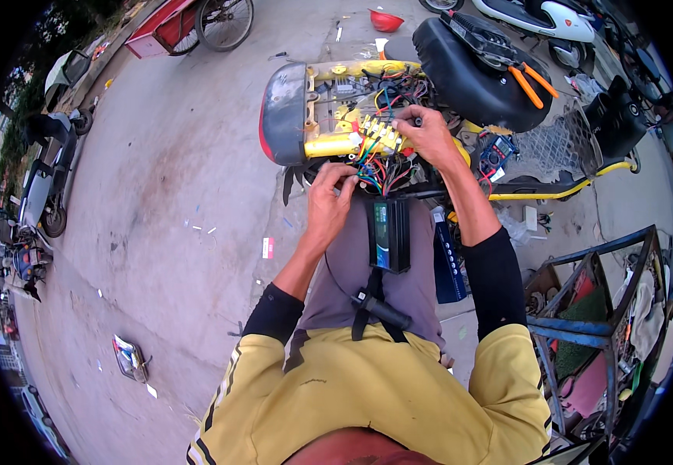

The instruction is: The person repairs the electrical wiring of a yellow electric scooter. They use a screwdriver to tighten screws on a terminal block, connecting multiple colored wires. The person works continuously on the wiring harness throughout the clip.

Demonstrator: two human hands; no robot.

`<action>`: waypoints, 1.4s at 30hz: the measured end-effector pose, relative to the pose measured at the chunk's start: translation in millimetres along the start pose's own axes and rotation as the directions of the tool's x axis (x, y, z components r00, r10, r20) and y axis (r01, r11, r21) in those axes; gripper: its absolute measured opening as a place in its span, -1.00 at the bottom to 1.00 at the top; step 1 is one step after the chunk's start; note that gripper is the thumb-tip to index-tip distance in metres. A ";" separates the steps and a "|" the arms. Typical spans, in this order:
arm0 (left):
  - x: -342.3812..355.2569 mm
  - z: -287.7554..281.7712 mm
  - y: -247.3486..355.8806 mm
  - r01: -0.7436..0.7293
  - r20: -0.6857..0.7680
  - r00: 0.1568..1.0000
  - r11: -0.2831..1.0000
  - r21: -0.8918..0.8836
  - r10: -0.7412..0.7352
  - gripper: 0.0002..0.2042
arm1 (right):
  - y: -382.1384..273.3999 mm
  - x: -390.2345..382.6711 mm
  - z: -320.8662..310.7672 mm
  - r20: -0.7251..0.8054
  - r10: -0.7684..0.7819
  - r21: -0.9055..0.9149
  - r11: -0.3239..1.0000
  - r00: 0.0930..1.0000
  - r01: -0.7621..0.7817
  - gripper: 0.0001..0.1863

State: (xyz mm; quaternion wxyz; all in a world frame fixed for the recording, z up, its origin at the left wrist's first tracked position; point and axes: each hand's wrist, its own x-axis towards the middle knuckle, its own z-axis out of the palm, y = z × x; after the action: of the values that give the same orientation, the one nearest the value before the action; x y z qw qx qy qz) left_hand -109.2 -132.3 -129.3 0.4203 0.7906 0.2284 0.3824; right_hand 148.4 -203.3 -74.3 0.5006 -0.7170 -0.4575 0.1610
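My left hand (331, 198), fingers closed, pinches thin coloured wires (377, 174) beside the yellow frame of an opened scooter (329, 146). These wires run down to a black finned box (388, 235) on my thighs. My right hand (429, 137) is closed at the yellow-and-white connectors (378, 133); what its fingertips hold is too small to make out. A black seat (476, 94) rests raised behind it, with orange-handled pliers (535, 87) on top. A blue meter (497, 155) sits to the right. A black handlebar grip (381, 308) lies in my lap.
Around me are a rusty metal cart (612, 325) of scrap at right, a narrow dark carton (449, 263), a parked scooter (38, 186) at far left, a red trike (154, 37), a red helmet (385, 19), a white scooter (530, 22) and litter on the concrete (151, 271).
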 end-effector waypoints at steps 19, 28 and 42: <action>-4.7 12.2 -32.2 0.409 0.166 0.907 0.722 -0.557 -0.386 -0.78 | -5.8 -1.7 -1.9 0.002 -0.004 -0.022 1.000 1.000 0.004 -0.70; -33.8 6.5 3.7 0.222 -0.047 0.970 0.948 -0.228 -0.238 -0.86 | 1.9 0.1 -0.4 -0.002 -0.015 -0.008 1.000 1.000 0.015 -0.69; 17.3 17.7 40.3 -0.663 0.283 0.732 0.552 0.506 0.620 -0.74 | -3.3 -1.3 0.8 -0.005 -0.029 -0.003 1.000 1.000 0.029 -0.72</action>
State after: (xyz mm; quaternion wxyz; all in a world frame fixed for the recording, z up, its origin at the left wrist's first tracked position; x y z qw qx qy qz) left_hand -83.1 -151.1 -94.6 -0.0003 0.9196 0.0135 0.3926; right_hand 145.6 -203.7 -72.1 0.5031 -0.7113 -0.4670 0.1513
